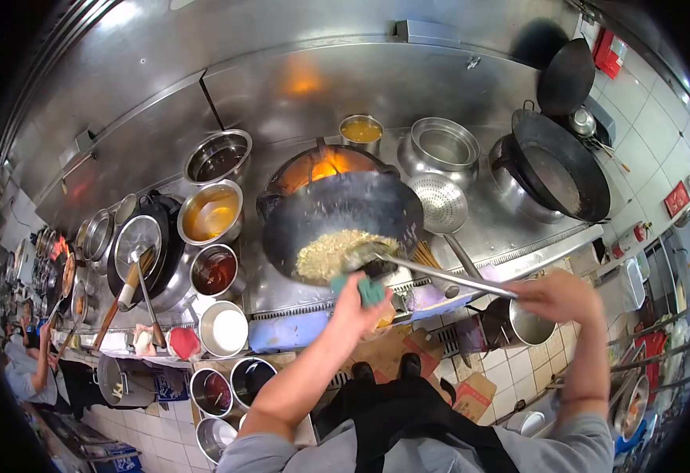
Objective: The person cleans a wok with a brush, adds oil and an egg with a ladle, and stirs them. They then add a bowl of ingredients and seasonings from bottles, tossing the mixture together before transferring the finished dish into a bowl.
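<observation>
My left hand (353, 303) is closed round a green cloth (370, 292) at the near rim of a black wok (337, 206). The wok is tilted toward me, and flames (325, 167) rise from the burner behind it. Pale chopped food (333, 254) lies in its near part, with steam above. My right hand (550, 297) grips the handle of a long metal ladle (447, 274), whose bowl reaches into the food. The wok handle itself is hidden by the cloth and hand.
Left of the wok stand pots of amber liquid (212, 213), red sauce (214, 271) and white contents (224, 329). A perforated strainer (438, 203) and another wok (557, 169) are at right. A co-worker (37, 374) stands far left.
</observation>
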The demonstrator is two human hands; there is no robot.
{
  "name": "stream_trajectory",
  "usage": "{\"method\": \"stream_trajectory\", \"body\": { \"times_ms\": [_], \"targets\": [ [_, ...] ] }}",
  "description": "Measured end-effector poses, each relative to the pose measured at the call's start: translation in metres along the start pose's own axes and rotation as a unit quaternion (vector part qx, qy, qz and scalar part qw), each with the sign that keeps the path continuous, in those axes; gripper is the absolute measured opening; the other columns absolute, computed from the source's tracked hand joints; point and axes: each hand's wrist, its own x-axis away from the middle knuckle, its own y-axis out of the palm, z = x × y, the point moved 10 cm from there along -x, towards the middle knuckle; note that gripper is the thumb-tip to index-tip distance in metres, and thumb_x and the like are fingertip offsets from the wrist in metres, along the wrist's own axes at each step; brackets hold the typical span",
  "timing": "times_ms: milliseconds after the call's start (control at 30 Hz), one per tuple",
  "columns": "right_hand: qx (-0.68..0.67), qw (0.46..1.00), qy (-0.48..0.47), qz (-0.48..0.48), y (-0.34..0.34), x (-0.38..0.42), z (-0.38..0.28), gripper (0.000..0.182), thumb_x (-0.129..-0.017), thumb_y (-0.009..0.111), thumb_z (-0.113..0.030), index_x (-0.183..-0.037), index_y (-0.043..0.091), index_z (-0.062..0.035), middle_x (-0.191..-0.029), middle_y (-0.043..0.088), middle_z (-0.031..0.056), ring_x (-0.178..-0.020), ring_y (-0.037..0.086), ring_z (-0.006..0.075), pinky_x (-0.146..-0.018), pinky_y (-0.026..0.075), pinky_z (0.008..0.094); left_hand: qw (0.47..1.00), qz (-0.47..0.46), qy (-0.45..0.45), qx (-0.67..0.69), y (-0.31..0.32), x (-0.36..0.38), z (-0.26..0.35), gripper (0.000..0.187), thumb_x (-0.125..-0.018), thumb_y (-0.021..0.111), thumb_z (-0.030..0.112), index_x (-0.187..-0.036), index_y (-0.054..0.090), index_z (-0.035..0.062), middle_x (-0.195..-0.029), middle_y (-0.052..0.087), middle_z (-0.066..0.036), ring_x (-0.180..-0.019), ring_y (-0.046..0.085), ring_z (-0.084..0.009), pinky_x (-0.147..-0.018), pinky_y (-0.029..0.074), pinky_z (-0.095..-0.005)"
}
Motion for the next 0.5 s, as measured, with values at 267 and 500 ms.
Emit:
{"method": "stream_trajectory", "body": {
  "times_ms": [267, 500],
  "targets": [
    [-0.080, 0.986, 0.049, 0.136, 0.074, -0.146, -0.004, 0.051, -0.085, 0.054, -0.015, -0.135, 0.050, -0.0217, -0.097, 0.067, 0.0172, -0.088, 0.063, 0.0385, -0.079, 0.050, 0.0460, 0.995, -0.057, -0.005, -0.082, -0.050, -0.030, -0.024, 0.018, -0.088, 0.055, 0.018, -0.100, 0.050, 0.0047, -0.091, 0.058, -0.013, -0.080, 0.057, -0.0269, -0.076, 0.054, -0.0478],
    [-0.107, 0.990, 0.074, 0.050, 0.061, -0.062, -0.001, 0.043, -0.087, 0.061, -0.022, -0.129, 0.056, -0.0158, -0.106, 0.068, 0.0131, -0.093, 0.065, 0.0331, -0.080, 0.052, 0.0391, 0.997, 0.004, 0.018, -0.069, -0.030, -0.087, 0.034, 0.022, -0.091, 0.052, 0.025, -0.100, 0.052, 0.0058, -0.089, 0.060, -0.011, -0.078, 0.060, -0.0274, -0.069, 0.055, -0.0457]
  ]
}}
